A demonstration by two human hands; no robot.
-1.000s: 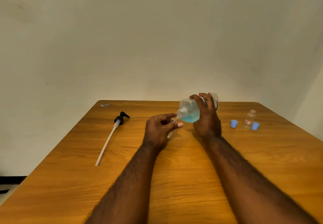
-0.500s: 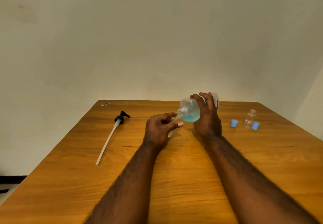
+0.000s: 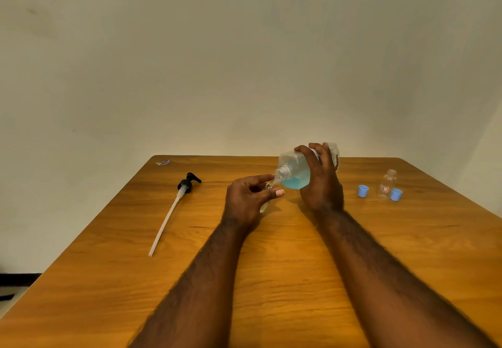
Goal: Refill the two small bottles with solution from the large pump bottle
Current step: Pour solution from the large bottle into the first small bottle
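With its pump [image 3: 187, 184] lying off at the left, the large bottle [image 3: 294, 173], gripped by the right hand [image 3: 322, 184], is tipped mouth-down at the first small bottle [image 3: 268, 185], pinched in the left hand [image 3: 244, 201], while the second small bottle [image 3: 387, 184], far right, seems not yet filled.

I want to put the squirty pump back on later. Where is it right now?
The pump lies on the table's left side in the head view, black head at the far end, well left of the left hand.
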